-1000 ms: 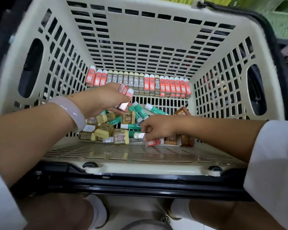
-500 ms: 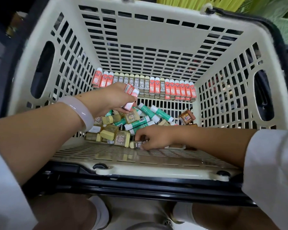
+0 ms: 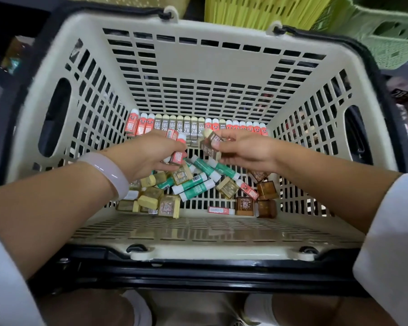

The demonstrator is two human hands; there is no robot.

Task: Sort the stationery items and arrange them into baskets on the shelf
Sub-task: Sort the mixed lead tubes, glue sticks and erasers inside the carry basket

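A cream slotted basket (image 3: pixel 205 234) holds small erasers. A neat row of red and olive 2B erasers (image 3: pixel 186 124) stands along its far wall. My left hand (image 3: pixel 149 154) grips a few red erasers (image 3: pixel 178 147) above a loose pile. My right hand (image 3: pixel 243 147) pinches a brown 2B eraser (image 3: pixel 210 144) right beside the left hand. Below lie green-and-white erasers (image 3: pixel 198 184), yellow boxed ones (image 3: pixel 151 198) and brown boxed ones (image 3: pixel 257 203).
A yellow basket (image 3: pixel 264 8) and a green crate (image 3: pixel 386 34) stand behind the cream basket. Black handles (image 3: pixel 198 274) frame its rim. My knees show under the near edge. A single red eraser (image 3: pixel 220 210) lies near the front wall.
My right hand has risen from the pile near the front wall with a brown eraser and come up beside my left hand. The left hand stayed roughly in place.
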